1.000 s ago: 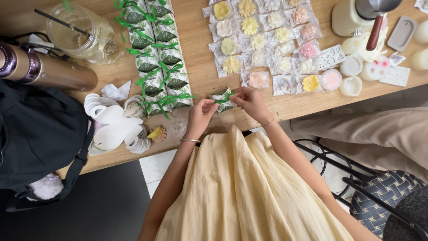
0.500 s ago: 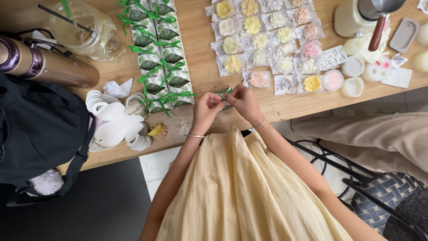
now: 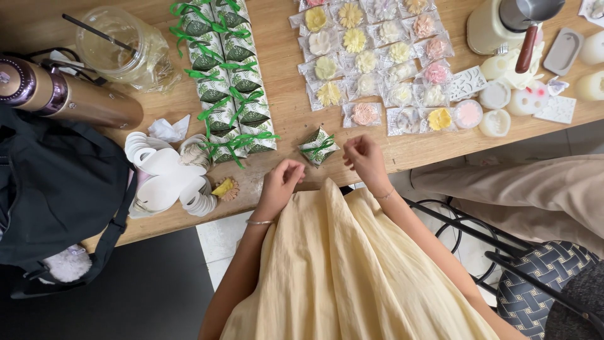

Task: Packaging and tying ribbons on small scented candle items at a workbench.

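Head view: both hands [image 3: 284,181] [image 3: 363,156] curled, flanking packet [image 3: 318,147].

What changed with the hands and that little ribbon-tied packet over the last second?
Both hands let go of the small green-ribboned packet, which now lies on the wooden table between them. The left hand drew back toward the table edge, and the right hand moved off to the packet's right, fingers curled. The rows of green packets, the wrapped flower shapes and the white ribbon rolls stayed put.
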